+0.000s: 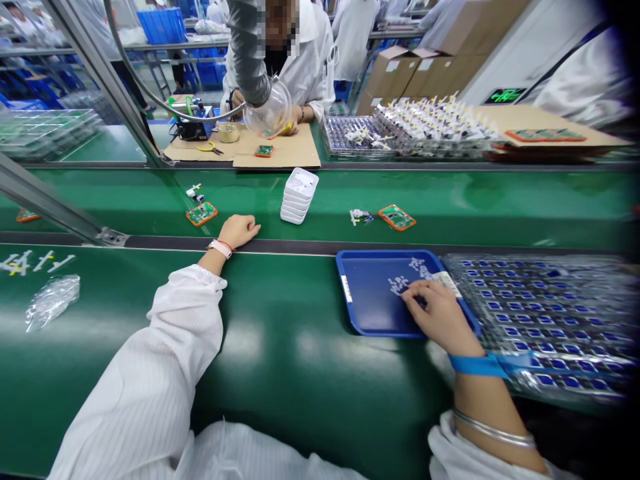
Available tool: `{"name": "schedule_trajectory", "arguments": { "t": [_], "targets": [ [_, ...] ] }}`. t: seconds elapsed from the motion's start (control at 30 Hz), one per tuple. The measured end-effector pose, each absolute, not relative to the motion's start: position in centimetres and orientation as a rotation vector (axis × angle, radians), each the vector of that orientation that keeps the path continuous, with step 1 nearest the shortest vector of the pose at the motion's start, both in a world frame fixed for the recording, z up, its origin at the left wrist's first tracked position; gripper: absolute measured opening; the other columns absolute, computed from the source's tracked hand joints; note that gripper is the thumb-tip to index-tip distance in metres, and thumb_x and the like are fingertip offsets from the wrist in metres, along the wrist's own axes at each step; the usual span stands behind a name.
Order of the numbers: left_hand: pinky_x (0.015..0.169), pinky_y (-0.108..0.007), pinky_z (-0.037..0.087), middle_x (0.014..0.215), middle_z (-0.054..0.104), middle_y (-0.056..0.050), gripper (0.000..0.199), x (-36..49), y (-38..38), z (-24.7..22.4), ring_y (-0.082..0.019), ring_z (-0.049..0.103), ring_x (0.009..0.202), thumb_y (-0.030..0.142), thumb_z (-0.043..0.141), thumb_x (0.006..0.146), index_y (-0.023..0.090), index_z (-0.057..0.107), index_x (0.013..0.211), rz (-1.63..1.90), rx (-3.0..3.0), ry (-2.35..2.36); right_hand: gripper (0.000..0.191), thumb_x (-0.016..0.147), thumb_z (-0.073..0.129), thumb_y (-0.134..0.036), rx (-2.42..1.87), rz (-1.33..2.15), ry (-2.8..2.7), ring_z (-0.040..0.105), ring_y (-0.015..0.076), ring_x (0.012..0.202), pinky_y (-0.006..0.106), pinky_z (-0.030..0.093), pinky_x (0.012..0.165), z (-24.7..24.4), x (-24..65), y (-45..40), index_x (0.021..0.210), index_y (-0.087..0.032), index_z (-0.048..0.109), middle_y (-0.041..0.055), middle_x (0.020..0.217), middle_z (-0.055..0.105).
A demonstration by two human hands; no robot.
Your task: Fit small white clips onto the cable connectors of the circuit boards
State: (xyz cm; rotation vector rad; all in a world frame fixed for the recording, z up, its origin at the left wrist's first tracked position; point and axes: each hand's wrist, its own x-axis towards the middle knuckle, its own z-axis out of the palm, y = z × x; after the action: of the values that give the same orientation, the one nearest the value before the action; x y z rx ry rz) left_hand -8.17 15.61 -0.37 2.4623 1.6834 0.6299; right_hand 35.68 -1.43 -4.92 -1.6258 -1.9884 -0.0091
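My right hand (pixel 436 310) is over the blue tray (pixel 375 320), its thumb and forefinger pressed together beside small clear pieces (pixel 399 285); whatever is between the fingertips is too small to name. Near the belt's front edge rests my left hand (pixel 239 231), its fingers curled and partly hidden, so what it may hold cannot be seen. A green circuit board with an orange frame (pixel 202 213) lies just left of that hand, with a small white part (pixel 194 192) behind it. To the hand's right, a stack of white plastic trays (pixel 299 195) stands on the green belt.
Another orange-framed board (pixel 397 217) lies on the belt beside white parts (pixel 360 215). Clear trays of blue pieces (pixel 545 300) fill the right side. A plastic bag (pixel 53 301) is at the left. Across the belt sits a person (pixel 313 73); a metal post (pixel 95 73) slants at the left.
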Motion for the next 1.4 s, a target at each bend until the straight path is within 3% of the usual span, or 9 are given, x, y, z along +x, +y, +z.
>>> {"name": "schedule_trajectory", "arguments": {
  "t": [0.27,0.53,1.0,1.2,1.4],
  "targets": [
    [0.053,-0.027,0.025,0.062,0.055,-0.002,0.035,-4.6,12.9,0.0,-0.016,0.048,0.058,0.045,0.05,0.085,0.018,0.05,0.062,0.44,2.565,1.525,0.019,0.078,0.047,-0.032,-1.648,0.022,-1.96,0.059,0.0253,0.082,0.045,0.044,0.08,-4.8,35.4,-1.5,0.066,-0.021,0.058,0.0086,0.081,0.062],
    [0.062,-0.028,0.034,0.073,0.059,-0.004,0.023,-0.8,10.0,-0.2,-0.017,0.053,0.071,0.033,0.052,0.086,0.017,0.055,0.07,0.398,2.816,1.149,0.016,0.077,0.049,-0.031,-1.666,0.058,-1.933,0.058,0.0259,0.082,0.046,0.043,0.081,-4.7,35.3,-1.4,0.067,-0.021,0.057,0.0085,0.081,0.063],
    [0.06,-0.026,0.034,0.07,0.059,-0.003,0.022,-1.1,10.3,-0.2,-0.015,0.052,0.067,0.031,0.054,0.084,0.016,0.057,0.068,0.465,2.724,1.137,0.018,0.079,0.047,-0.031,-1.644,0.057,-1.96,0.058,0.0246,0.079,0.044,0.042,0.078,-4.5,35.1,-1.4,0.067,-0.021,0.057,0.0075,0.076,0.063],
    [0.055,-0.024,0.035,0.064,0.061,0.0,0.025,0.8,11.9,0.4,-0.012,0.054,0.059,0.037,0.054,0.084,0.017,0.062,0.071,0.538,2.403,1.266,0.016,0.077,0.048,-0.027,-1.673,0.056,-1.933,0.058,0.0242,0.08,0.043,0.042,0.078,-4.2,34.6,-1.5,0.066,-0.021,0.057,0.0075,0.077,0.063],
    [0.063,-0.026,0.041,0.078,0.068,-0.004,0.017,8.5,14.6,0.8,-0.017,0.061,0.073,0.03,0.056,0.081,0.018,0.066,0.076,0.562,2.395,1.328,0.015,0.078,0.047,-0.024,-1.685,0.062,-1.928,0.056,0.0242,0.082,0.044,0.041,0.08,-3.7,34.0,-1.8,0.068,-0.021,0.057,0.0079,0.081,0.061]
  ]
}}
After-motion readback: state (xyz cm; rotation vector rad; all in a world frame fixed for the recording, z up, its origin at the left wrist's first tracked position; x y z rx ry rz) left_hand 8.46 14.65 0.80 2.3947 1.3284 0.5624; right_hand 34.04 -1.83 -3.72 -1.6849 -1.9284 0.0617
